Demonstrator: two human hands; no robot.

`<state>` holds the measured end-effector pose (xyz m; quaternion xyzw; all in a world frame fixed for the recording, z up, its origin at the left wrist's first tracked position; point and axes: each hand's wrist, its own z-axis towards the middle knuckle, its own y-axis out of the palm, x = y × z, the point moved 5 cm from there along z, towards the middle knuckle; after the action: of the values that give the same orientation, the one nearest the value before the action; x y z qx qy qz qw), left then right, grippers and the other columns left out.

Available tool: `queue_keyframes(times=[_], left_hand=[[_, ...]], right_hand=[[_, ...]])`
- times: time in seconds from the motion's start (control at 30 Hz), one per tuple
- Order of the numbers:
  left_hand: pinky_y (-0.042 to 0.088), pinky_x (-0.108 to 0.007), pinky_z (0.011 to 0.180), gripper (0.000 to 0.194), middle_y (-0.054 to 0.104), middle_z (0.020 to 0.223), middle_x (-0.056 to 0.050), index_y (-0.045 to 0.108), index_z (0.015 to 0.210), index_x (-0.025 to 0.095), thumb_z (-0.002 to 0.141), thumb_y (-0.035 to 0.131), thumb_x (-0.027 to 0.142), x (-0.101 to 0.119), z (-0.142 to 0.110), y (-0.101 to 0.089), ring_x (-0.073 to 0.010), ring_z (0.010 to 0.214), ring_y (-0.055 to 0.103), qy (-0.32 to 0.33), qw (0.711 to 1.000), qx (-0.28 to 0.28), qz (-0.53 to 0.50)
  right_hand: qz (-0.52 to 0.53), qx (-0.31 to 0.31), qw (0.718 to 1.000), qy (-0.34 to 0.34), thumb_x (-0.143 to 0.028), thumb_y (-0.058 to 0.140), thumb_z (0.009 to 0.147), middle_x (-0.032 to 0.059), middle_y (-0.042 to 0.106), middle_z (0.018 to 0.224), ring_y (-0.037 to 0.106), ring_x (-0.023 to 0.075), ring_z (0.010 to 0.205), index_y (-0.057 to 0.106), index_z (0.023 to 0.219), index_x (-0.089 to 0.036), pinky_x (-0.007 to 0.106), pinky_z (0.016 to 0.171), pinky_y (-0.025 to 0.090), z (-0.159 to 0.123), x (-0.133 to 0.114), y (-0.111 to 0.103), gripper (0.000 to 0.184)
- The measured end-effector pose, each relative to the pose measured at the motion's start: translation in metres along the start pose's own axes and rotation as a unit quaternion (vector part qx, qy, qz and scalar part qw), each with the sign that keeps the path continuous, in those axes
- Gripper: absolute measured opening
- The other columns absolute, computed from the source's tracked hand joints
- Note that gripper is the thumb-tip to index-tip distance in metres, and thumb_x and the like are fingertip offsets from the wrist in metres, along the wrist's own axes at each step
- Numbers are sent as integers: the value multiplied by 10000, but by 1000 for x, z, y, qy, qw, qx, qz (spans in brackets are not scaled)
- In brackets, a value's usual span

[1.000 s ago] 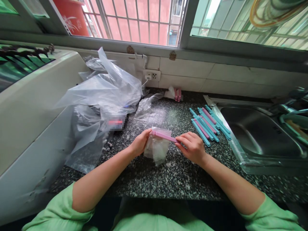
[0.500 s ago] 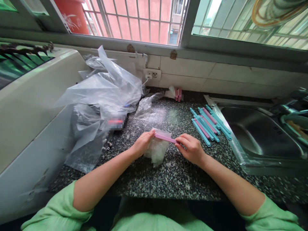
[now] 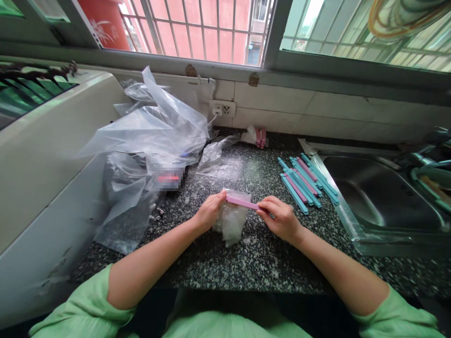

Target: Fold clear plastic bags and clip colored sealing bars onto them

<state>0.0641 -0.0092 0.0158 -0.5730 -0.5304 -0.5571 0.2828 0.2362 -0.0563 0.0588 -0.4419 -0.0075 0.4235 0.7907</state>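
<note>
1. Spanning a clear bag (image 3: 233, 227) just below its top edge, a pink clip (image 3: 244, 203) sits over the bench (image 3: 246, 274), between both hands.
2. The left hand (image 3: 208, 212) has its fingers pinching the clip's left end; the right hand (image 3: 282, 219) pinches the other end.
3. The clip appears set across the bag; whether it is fastened cannot be told. Loose clips (image 3: 306, 185) lie right, near the sink (image 3: 373, 192).
4. The clip's long axis runs left to right, right end slightly nearer the bench's front edge.
</note>
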Motion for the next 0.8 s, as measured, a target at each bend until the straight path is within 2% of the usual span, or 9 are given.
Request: queue_keyframes(times=[0.3, 0.8], left_hand=[[378, -247, 577, 525, 633, 622, -46, 661, 708, 92, 641, 581, 606, 0, -1, 1, -144, 587, 508, 4, 1000, -15, -2], [365, -246, 556, 499, 612, 609, -43, 638, 679, 94, 651, 577, 589, -5, -1, 0, -135, 559, 492, -2, 1000, -15, -23]], right_hand=[[7, 14, 1000, -3, -162, 521, 824, 52, 584, 776, 575, 126, 685, 574, 880, -182, 246, 611, 518, 0, -2, -3, 79], [7, 19, 1000, 0, -168, 517, 824, 53, 581, 772, 571, 129, 674, 592, 898, -183, 246, 597, 510, 2, -4, -8, 106]])
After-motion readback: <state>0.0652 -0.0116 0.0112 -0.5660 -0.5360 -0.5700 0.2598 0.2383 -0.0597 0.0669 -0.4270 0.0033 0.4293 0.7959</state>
